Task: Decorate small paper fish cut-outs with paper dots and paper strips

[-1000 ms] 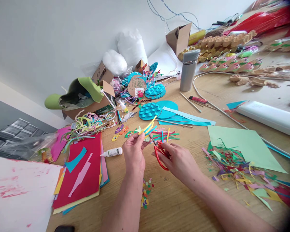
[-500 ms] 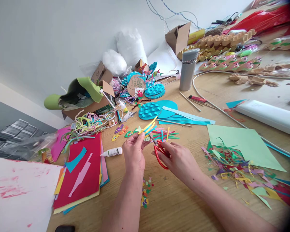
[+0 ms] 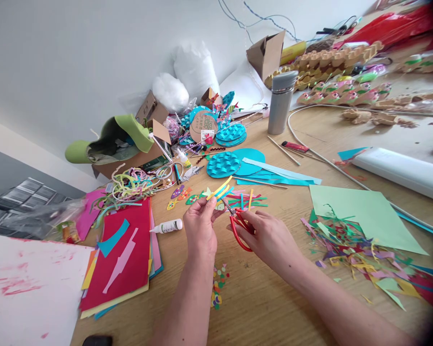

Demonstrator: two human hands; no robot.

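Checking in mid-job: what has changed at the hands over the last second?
No clear change beyond a very slight shift of the whole view. The left hand still pinches the yellow and blue strips; the right hand still holds the scissors. The white bottle stayed put.

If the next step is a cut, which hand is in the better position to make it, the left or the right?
Probably the right hand: it holds the red-handled scissors, which point toward the left hand. The left is occupied with holding yellow and blue paper strips.
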